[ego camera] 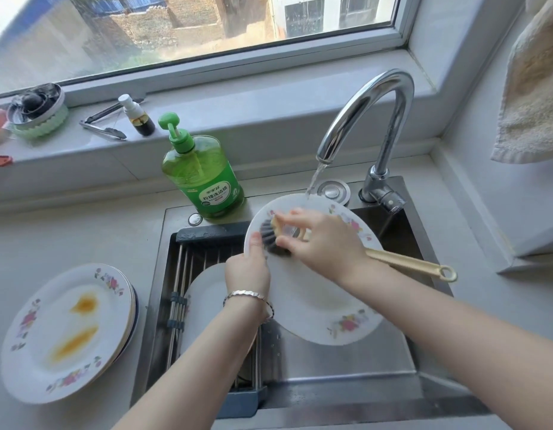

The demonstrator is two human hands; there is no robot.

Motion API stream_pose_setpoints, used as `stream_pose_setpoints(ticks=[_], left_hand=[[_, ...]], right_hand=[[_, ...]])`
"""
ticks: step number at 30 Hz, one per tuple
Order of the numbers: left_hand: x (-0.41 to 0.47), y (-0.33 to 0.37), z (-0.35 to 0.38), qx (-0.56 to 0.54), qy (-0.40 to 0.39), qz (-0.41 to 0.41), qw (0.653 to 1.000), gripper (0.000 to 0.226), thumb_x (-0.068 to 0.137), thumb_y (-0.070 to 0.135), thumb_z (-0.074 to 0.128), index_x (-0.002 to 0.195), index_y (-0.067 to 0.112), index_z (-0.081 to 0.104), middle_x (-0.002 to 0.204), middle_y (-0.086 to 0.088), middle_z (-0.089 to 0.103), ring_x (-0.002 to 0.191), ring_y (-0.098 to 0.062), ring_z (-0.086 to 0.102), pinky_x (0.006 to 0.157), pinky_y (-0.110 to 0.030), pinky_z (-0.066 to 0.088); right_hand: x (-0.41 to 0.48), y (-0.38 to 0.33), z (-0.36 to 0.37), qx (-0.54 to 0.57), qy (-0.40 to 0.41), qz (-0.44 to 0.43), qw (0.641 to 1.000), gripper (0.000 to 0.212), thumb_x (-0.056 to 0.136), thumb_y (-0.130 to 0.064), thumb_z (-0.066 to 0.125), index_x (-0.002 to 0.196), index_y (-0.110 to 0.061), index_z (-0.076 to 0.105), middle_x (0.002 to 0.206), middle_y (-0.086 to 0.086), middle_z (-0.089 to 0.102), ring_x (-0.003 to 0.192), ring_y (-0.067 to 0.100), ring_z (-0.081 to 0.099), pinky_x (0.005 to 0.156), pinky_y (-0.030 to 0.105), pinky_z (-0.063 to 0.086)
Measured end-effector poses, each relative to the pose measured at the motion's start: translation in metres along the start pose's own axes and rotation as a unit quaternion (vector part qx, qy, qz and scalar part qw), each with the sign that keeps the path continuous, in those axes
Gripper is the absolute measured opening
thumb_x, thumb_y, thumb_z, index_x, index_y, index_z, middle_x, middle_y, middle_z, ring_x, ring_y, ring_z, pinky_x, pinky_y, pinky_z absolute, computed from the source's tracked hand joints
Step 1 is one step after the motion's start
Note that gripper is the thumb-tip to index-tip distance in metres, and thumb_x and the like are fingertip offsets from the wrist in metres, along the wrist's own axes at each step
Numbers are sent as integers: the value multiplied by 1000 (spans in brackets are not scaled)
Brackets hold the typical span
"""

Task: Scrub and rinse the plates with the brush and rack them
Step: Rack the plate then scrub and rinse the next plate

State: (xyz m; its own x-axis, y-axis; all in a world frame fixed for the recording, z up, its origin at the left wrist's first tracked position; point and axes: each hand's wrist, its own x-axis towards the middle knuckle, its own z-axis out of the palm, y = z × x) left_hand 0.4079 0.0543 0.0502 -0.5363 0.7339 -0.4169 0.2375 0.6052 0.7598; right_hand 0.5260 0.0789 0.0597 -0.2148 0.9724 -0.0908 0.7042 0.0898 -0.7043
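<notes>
A white plate with a flowered rim (312, 302) is tilted over the sink under the running tap. My left hand (247, 268) grips its left edge, thumb on the face. My right hand (318, 240) holds the dish brush (405, 262) near its head, fingers curled round it. The dark bristles press on the plate's upper left part, and the cream handle sticks out to the right. Another plate (204, 293) lies in the wire rack (179, 274) in the sink's left half. A stack of stained plates (67, 330) sits on the counter at the left.
A chrome tap (377, 119) runs water onto the plate. A green soap bottle (204, 178) stands at the sink's back edge. On the window sill are tongs (101, 122), a small spray bottle (138, 116) and a round strainer. A towel (532, 97) hangs at the right.
</notes>
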Motion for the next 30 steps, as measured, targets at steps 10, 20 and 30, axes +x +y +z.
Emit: stream_pose_setpoints(ticks=[10,20,30], left_hand=[[14,-1,-12,-33,51,-4,998,51,94,41,46,55,8,48,60,-3,47,72,-28,48,68,-29,35],[21,2,-14,-14,45,41,998,46,95,39,45,73,0,56,62,-4,48,73,-27,48,67,-27,33],[16,-1,-24,3,37,109,993,57,92,42,48,50,4,44,51,-6,44,53,-25,42,54,-31,31]], right_hand=[[-18,95,-20,-73,-55,189,978,38,89,-44,52,126,-39,56,125,-7,62,111,19,57,84,29,45],[2,131,-44,197,44,350,915,54,89,-38,51,132,-11,35,79,8,54,45,19,46,35,18,32],[29,113,-21,435,40,333,836,81,84,-32,56,148,-29,6,92,11,62,49,16,47,34,18,29]])
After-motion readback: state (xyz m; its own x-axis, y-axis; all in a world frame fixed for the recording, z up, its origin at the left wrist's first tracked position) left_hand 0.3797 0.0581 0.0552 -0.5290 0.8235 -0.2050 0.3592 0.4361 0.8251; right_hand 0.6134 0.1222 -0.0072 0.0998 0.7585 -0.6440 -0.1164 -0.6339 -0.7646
